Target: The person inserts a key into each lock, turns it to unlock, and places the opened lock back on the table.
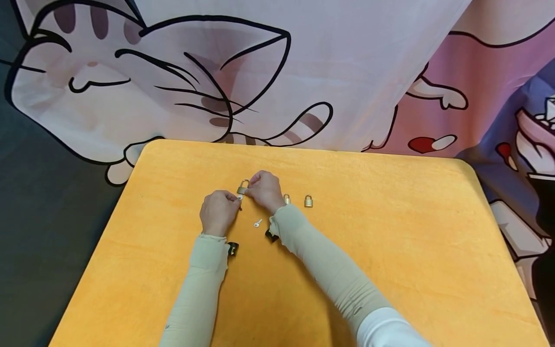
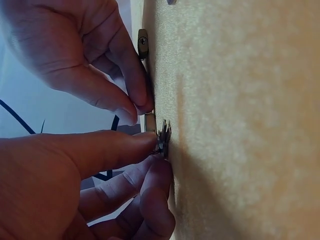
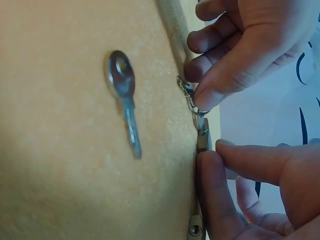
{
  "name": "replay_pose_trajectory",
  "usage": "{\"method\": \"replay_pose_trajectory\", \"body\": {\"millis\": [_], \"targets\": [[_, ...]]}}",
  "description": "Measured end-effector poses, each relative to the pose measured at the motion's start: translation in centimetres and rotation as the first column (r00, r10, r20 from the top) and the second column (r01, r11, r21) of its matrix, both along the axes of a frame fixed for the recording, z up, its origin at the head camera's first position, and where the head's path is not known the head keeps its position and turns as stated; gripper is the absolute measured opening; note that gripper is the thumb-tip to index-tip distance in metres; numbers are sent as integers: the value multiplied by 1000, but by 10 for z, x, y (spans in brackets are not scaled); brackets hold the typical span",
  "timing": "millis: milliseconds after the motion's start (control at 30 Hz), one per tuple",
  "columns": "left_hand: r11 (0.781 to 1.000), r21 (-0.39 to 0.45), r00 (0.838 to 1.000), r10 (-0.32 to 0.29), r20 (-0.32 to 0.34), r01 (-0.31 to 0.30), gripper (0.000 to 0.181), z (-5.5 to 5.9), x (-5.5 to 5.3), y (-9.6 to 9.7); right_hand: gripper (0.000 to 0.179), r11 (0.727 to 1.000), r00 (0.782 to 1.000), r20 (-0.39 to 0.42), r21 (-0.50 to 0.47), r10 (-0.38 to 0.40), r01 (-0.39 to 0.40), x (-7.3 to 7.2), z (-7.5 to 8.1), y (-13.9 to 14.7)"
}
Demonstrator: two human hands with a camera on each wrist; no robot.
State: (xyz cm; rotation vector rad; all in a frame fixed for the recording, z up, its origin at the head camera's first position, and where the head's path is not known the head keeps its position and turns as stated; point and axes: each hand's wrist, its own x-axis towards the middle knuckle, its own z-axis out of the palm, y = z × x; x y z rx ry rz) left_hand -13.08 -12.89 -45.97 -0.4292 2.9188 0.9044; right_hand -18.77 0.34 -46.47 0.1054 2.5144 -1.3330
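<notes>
A small brass padlock (image 1: 242, 190) lies near the back of the table, its shackle pointing away from me. My right hand (image 1: 265, 190) pinches the padlock's body between thumb and fingers. From the near side, my left hand (image 1: 218, 212) pinches a small silver key (image 3: 201, 121) whose blade meets the keyhole end of the padlock (image 3: 202, 140). A short chain (image 3: 184, 89) hangs from the key, just under the left fingertips. In the left wrist view, the left thumb partly covers the key and chain (image 2: 164, 137).
A loose silver key (image 1: 257, 223) lies on the yellow table (image 1: 412, 250), between the two wrists. Right of my right hand are two more brass padlocks, one (image 1: 286, 198) partly behind the wrist and one (image 1: 308, 201) farther right. A cat-printed cloth (image 1: 347, 72) hangs behind the table.
</notes>
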Motion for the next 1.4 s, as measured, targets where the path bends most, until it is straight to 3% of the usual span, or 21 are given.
{"method": "replay_pose_trajectory", "body": {"millis": [533, 833, 1167, 1400], "targets": [[1000, 2, 1000, 5, -25, -5, 16, 0, 3, -2, 19, 997, 998, -63, -81, 13, -18, -2, 12, 26], [1000, 6, 997, -16, -78, 16, 23, 12, 5, 4, 18, 998, 991, -130, -64, 18, -26, -2, 28, 40], [996, -6, 994, -89, -69, 88, 27, 32, 14, 20, 19, 997, 985, -165, 65, 46, -35, 2, 32, 62], [985, -26, 985, -170, -23, 169, 25, 32, 24, 27, 19, 980, 985, -136, 181, 108, -82, 3, 26, 68]]}}
